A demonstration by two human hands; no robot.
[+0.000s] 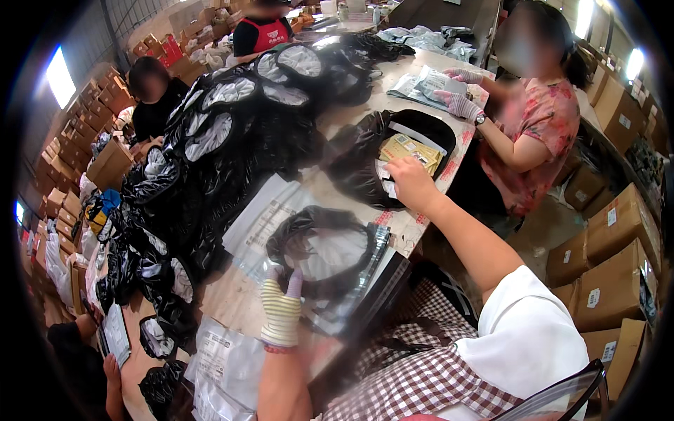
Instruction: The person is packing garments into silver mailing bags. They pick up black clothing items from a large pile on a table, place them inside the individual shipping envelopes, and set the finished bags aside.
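Note:
My left hand [282, 309], in a yellow-and-white striped glove with lilac fingertips, is closed on the near edge of a round black-rimmed item [330, 245] with a pale, filmy middle. It lies over clear plastic bags on the table. My bare right hand [414, 184] reaches over an open, shiny black bag [354, 158] with a wide rim. Its fingers are bent together at the edge of several yellow cards [411, 149] and white slips [387, 184] inside. What they pinch, if anything, is hidden.
A large heap of black round-rimmed items [232, 140] covers the table's left side. Printed clear bags [270, 214] lie beside my left hand. Across the corner, a co-worker's gloved hands [456, 91] handle flat packs [421, 88]. Cardboard boxes [611, 224] stand on the right.

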